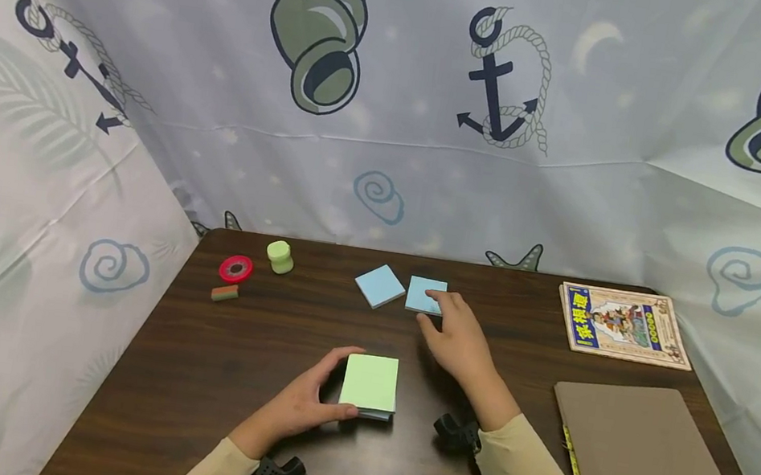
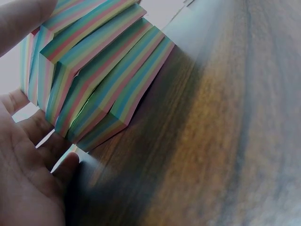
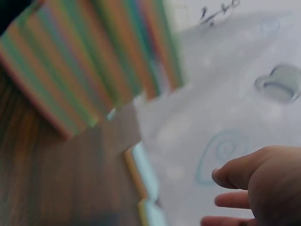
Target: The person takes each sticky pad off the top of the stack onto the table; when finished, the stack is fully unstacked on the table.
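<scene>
A tall stack of sticky note pads (image 1: 370, 383), pale green on top, stands on the table in front of me. Its rainbow-striped edges (image 2: 103, 75) show in the left wrist view, the pads slightly out of line. My left hand (image 1: 306, 406) grips the stack from the left, thumb at the near side and fingers at the far side. Two light blue sticky note pads lie farther back, a left one (image 1: 379, 286) turned askew and a right one (image 1: 420, 295). Over the right one reaches my right hand (image 1: 460, 338), fingers extended; whether they touch it I cannot tell.
At the back left are a red round roll (image 1: 235, 269), a pale green cylindrical object (image 1: 279, 257) and a small orange-and-green block (image 1: 224, 293). On the right lie printed booklets (image 1: 627, 326) and a brown folder (image 1: 640, 440). Patterned cloth (image 1: 405, 111) hangs behind the table.
</scene>
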`<state>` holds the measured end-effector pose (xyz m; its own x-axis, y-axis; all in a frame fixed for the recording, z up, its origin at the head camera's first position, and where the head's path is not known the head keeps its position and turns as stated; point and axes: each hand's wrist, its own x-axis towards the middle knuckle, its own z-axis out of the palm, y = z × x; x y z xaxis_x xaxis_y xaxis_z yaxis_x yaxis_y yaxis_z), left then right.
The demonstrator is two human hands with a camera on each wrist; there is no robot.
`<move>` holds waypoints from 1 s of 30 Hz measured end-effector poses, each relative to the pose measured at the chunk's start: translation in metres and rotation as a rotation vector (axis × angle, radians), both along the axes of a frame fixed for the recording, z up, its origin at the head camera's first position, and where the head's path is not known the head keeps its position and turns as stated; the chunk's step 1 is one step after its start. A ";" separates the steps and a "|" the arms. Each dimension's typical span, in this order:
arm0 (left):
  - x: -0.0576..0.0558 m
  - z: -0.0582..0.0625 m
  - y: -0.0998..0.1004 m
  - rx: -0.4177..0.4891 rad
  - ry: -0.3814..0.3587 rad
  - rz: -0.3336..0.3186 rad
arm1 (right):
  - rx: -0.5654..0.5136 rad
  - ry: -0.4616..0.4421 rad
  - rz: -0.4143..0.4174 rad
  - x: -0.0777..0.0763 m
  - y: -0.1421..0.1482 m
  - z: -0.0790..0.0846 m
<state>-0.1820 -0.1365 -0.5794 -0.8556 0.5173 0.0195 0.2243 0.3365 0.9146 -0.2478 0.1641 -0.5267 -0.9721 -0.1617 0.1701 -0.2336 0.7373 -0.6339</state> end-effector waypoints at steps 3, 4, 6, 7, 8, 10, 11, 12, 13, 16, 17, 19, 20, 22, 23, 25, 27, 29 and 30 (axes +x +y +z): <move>0.000 0.000 0.000 0.000 -0.002 0.001 | -0.003 0.004 0.043 0.011 -0.005 0.019; 0.001 0.000 0.000 -0.001 -0.002 0.003 | -0.002 0.008 0.060 0.015 -0.006 0.025; 0.000 0.000 -0.001 0.001 0.002 0.002 | 0.001 0.013 0.093 0.021 -0.010 0.035; 0.000 0.000 -0.001 0.003 0.004 0.000 | 0.003 0.015 0.111 0.025 -0.011 0.040; 0.000 0.000 -0.001 0.004 0.003 0.000 | 0.005 0.015 0.130 0.028 -0.012 0.044; 0.000 0.000 -0.001 0.011 -0.003 -0.002 | 0.013 0.017 0.173 0.033 -0.015 0.051; 0.000 0.000 -0.001 0.016 -0.009 -0.003 | 0.016 0.013 0.196 0.035 -0.016 0.054; 0.000 0.000 0.000 0.022 -0.016 -0.005 | 0.023 0.010 0.222 0.038 -0.016 0.056; 0.000 0.001 0.000 0.024 -0.021 -0.007 | 0.027 0.011 0.251 0.040 -0.017 0.058; 0.000 0.001 0.001 0.028 -0.029 -0.014 | 0.060 0.013 0.332 0.044 -0.018 0.062; 0.000 0.001 0.001 0.028 -0.030 -0.017 | 0.075 0.017 0.358 0.045 -0.019 0.062; 0.000 0.001 0.001 0.024 -0.029 -0.020 | 0.102 0.024 0.414 0.048 -0.019 0.064; 0.000 0.001 0.001 0.026 -0.031 -0.018 | 0.112 0.022 0.441 0.049 -0.019 0.065; 0.000 0.000 0.001 0.020 -0.029 -0.014 | 0.130 0.018 0.494 0.052 -0.020 0.067; 0.000 0.000 0.001 0.017 -0.033 -0.010 | 0.142 0.014 0.517 0.053 -0.020 0.068; 0.000 0.000 0.000 0.010 -0.037 -0.008 | 0.168 0.000 0.552 0.056 -0.021 0.070; 0.001 0.000 0.000 0.005 -0.042 -0.007 | 0.205 -0.017 0.574 0.059 -0.021 0.072; 0.001 0.000 0.000 0.005 -0.046 -0.008 | 0.233 -0.034 0.589 0.061 -0.022 0.073; 0.001 0.000 0.000 0.007 -0.045 -0.010 | 0.242 -0.042 0.596 0.062 -0.022 0.073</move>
